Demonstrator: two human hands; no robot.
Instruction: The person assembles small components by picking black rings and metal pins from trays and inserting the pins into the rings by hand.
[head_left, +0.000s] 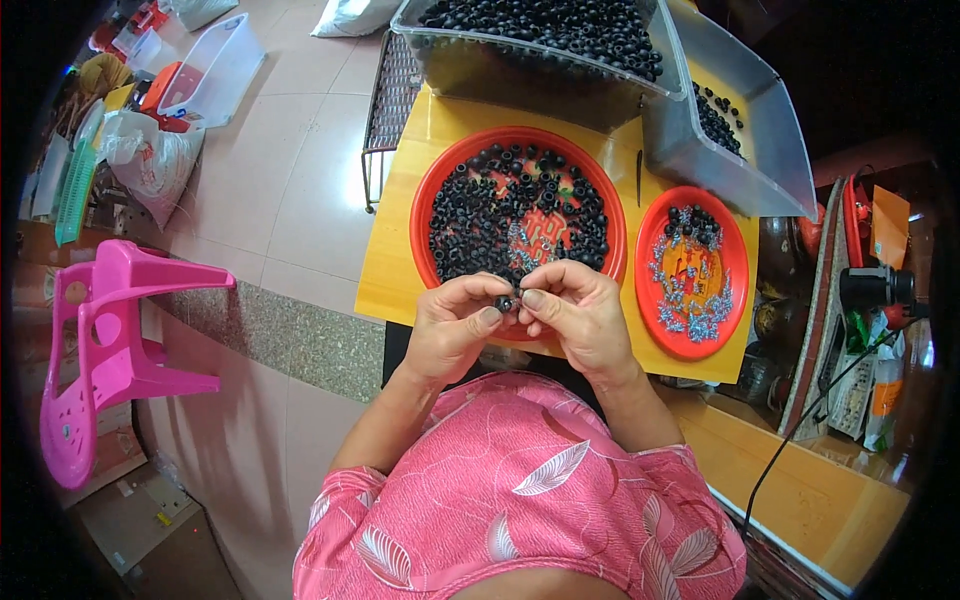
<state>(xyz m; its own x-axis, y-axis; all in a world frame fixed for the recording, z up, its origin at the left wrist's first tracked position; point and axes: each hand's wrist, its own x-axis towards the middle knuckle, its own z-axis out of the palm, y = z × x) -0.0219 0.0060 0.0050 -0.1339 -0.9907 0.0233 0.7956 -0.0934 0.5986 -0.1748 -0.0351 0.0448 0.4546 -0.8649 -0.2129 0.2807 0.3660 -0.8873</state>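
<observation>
Above the near rim of a round red tray, my two hands meet fingertip to fingertip. My left hand is closed in a pinch on a small round black piece. Beside it, my right hand pinches with thumb and forefinger; whatever lies between them is too small to make out. Many similar black pieces, some with a visible hole, cover most of the tray. To the right, a smaller oval red tray holds small silvery parts and a cluster of black pieces.
Two clear plastic bins, one heaped and one partly filled with black pieces, stand at the yellow table's far side. A thin dark tool lies between the trays. A pink plastic chair stands on the left.
</observation>
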